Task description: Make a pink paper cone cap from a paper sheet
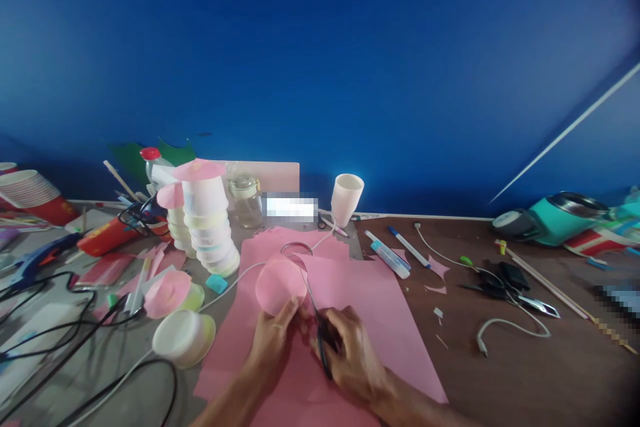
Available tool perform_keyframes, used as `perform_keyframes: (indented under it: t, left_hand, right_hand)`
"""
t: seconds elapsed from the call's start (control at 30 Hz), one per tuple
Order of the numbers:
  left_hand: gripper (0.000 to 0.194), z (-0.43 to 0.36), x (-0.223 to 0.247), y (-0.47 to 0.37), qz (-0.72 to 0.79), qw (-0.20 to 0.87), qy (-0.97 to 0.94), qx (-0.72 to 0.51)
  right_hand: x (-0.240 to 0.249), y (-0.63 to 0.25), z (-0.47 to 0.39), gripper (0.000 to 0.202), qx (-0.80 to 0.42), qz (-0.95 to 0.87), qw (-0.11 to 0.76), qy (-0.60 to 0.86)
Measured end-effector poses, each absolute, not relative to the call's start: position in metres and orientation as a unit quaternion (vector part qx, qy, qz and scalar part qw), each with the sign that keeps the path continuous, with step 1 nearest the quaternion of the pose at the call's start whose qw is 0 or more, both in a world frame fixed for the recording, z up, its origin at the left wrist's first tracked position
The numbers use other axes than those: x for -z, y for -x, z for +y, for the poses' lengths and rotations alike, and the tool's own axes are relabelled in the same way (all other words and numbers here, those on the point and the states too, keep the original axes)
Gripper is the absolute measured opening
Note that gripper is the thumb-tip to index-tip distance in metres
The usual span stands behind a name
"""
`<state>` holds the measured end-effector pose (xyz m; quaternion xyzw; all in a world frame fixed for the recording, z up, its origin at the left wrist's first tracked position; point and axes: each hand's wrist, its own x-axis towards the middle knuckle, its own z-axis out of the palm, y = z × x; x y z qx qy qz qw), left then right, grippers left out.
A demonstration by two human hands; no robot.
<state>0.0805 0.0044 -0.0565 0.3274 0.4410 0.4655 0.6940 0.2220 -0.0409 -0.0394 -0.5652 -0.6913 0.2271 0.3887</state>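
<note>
My left hand pinches the lower edge of a round pink paper piece between thumb and fingers. My right hand is closed round the black handles of a pair of scissors. The scissor blades point up and to the left, along the right side of the round piece. Beneath both hands lie large pink paper sheets. A white cup lies tilted left of the sheets, near a cup with a pink paper top.
Stacked white cups with pink tops stand at the left, beside a glass jar. More white cups stand by the blue wall. A glue tube, a marker and other scissors lie at the right. Cables cross the left side.
</note>
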Motion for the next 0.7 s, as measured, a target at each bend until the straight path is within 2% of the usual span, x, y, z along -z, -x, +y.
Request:
perform_keyframes:
  t: [0.3,0.7]
  left_hand:
    - [0.033,0.0048,0.0613,-0.0801,0.435,0.704,-0.330,-0.455]
    - [0.038,0.0054,0.0642,-0.0790,0.416,0.711,-0.351,-0.445]
  right_hand:
    - [0.0370,-0.2213,-0.0406,0.007,-0.269,-0.678,0.388,0.563]
    - [0.0431,-0.2216,-0.0405,0.012,-0.250,-0.685,0.387,0.565]
